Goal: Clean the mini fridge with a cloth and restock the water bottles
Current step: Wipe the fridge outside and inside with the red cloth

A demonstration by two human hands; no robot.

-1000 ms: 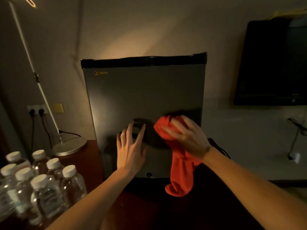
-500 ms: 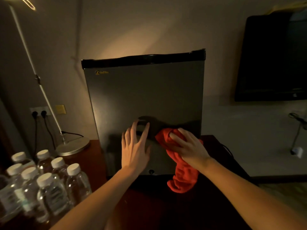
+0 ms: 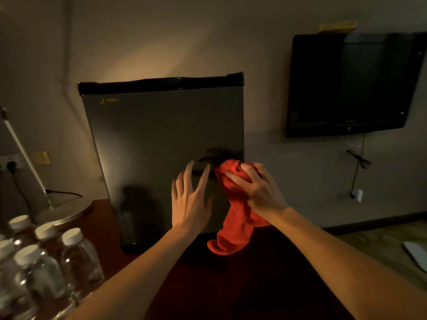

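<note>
A grey mini fridge (image 3: 159,135) with a black top strip stands shut on a dark red table (image 3: 231,285). My right hand (image 3: 256,188) grips a bunched red cloth (image 3: 233,218) against the lower right of the fridge door, and the cloth's loose end hangs down to the table. My left hand (image 3: 189,199) lies flat on the door just left of the cloth, fingers straight and spread. Several clear water bottles (image 3: 46,257) with white caps stand at the lower left on the table.
A lamp with a round metal base (image 3: 67,210) and a slanted pole stands left of the fridge, beside wall sockets (image 3: 10,161). A black TV (image 3: 353,84) hangs on the wall at right, with a cable (image 3: 357,167) below it. Floor shows at the far right.
My right hand and the cloth have slid right along the door toward its right edge. My left hand has stayed flat on the door. The view has shifted right.
</note>
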